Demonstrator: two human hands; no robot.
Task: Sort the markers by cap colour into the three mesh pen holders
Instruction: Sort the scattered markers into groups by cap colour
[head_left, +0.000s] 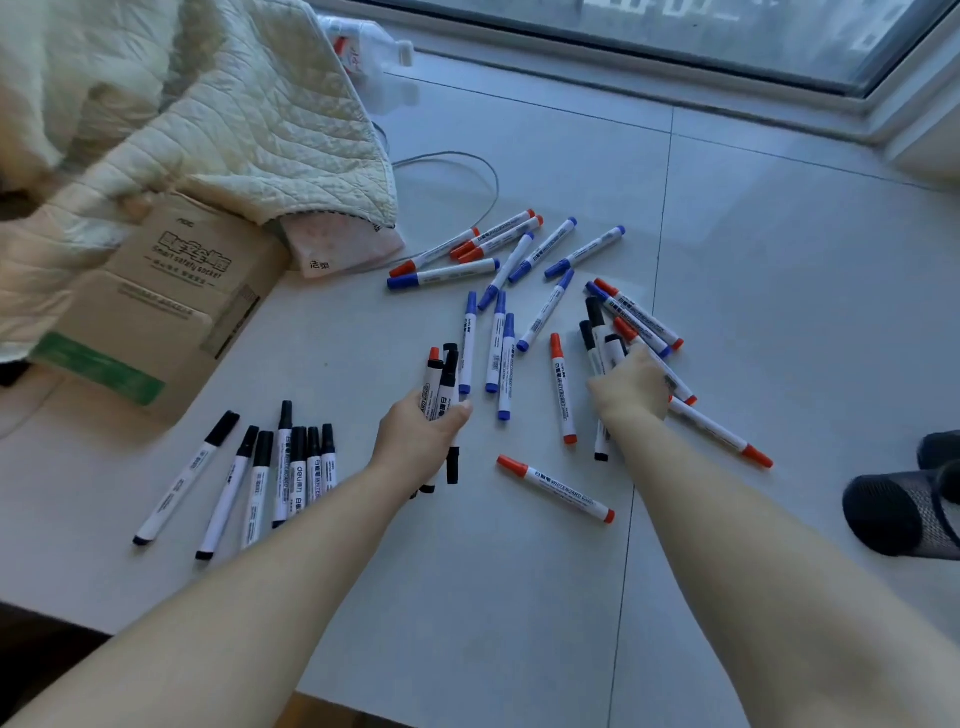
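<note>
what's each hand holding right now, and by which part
Left hand grips a bundle of mostly black-capped white markers around their mid-barrels. Right hand: cannot tell.

I see a quilted blanket (234, 104) draped over a cardboard box (156, 291), a grey cable (483, 171) looping beside them.

A home, likely a bedroom: a cream quilted blanket (218, 104) is heaped over a cardboard box (156, 301) far left of the left hand (415, 441), with a window sill (675, 67) beyond both hands.
</note>
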